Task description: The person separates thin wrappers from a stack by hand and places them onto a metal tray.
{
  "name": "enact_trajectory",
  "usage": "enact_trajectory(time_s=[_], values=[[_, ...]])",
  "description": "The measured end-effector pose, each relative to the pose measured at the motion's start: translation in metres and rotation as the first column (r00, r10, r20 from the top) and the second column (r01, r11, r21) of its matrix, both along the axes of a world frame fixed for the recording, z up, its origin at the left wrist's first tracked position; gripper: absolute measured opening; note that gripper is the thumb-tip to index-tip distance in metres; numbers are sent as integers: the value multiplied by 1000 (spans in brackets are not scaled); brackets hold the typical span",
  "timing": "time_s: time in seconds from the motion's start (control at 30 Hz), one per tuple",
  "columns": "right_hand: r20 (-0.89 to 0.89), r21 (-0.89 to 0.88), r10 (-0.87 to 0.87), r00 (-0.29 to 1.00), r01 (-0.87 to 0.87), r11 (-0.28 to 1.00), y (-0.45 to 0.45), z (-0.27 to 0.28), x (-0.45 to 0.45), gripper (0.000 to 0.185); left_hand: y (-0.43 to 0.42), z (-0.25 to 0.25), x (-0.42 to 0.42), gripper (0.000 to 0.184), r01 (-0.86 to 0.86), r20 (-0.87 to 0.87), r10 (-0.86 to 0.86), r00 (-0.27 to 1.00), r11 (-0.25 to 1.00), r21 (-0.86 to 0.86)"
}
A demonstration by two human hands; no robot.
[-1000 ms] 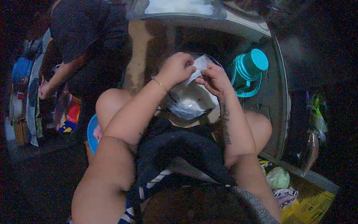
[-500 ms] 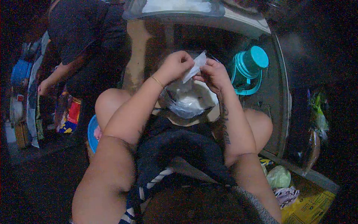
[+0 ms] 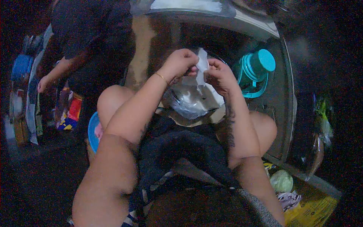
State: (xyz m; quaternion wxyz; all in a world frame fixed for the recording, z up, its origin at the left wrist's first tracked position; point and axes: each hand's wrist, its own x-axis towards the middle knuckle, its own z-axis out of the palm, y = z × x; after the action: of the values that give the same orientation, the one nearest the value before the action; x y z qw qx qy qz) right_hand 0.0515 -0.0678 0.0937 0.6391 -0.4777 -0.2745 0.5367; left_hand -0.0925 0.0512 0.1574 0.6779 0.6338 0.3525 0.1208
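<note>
A thin white sheet (image 3: 202, 67), like paper or wrapper, hangs between my two hands. My left hand (image 3: 180, 65) pinches its left edge, the fingers closed on it. The fingers of my right hand (image 3: 219, 75) are closed on its right edge. Below both hands, between my knees, is a container lined with clear plastic (image 3: 189, 106), with something pale inside that I cannot make out. Cardboard-coloured material (image 3: 217, 115) shows around its near rim.
A teal bucket or pitcher (image 3: 255, 70) stands to the right. A blue basin (image 3: 92, 130) is beside my left knee. A wrapped pale green vegetable (image 3: 281, 181) lies at lower right. At upper left, a person in dark clothing (image 3: 81, 30) reaches toward stacked items.
The white sheet has turned from slanted to nearly upright between my fingers. Both hands stay close to it. The other person's arm has shifted slightly.
</note>
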Motion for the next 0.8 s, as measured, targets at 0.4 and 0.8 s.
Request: enact_trajectory(time_s=[0.4,0.8], values=[[-274,47,27,961,-14,999,-7,23,0,23,5,3,5,41,105,129,-226,966,791,602],[-202,84,102,974,-87,993,-12,26,6,42,19,3,3,20,139,-67,-126,990,738,660]])
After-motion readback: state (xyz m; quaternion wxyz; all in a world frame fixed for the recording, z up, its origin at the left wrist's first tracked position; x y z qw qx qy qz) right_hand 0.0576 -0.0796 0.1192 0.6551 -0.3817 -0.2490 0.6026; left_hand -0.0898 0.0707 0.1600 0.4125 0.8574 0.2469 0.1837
